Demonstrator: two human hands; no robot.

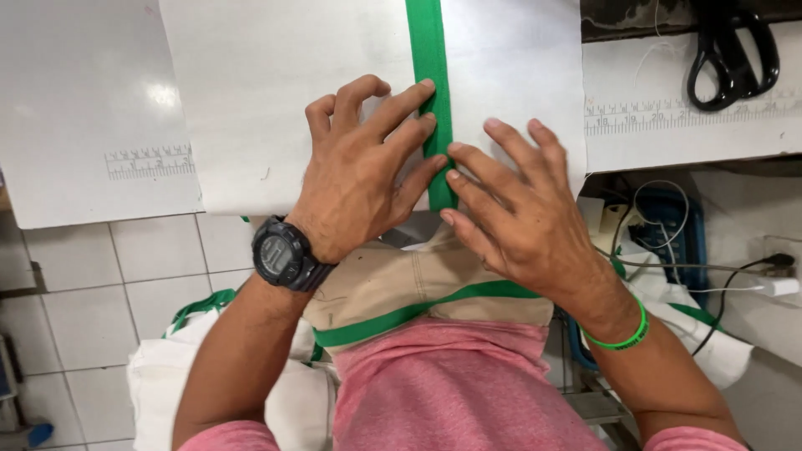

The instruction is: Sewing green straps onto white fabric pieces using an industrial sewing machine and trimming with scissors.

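Observation:
A sheet of white fabric (276,92) lies flat on a white work table (75,108), with a green strap (433,50) running down its middle. My left hand (359,171), with a black watch on the wrist, presses flat on the fabric, fingertips on the strap's left edge. My right hand (518,217), with a green wristband, lies flat just right of the strap, fingertips touching it. Both hands have spread fingers and grip nothing. Beige fabric with a green band (418,292) hangs over my lap.
Black scissors (735,50) lie at the table's far right, above a printed ruler scale (668,113). Another scale (150,160) is on the left. Cables and a blue box (677,234) sit below right. White bags with green handles (192,351) lie on the tiled floor.

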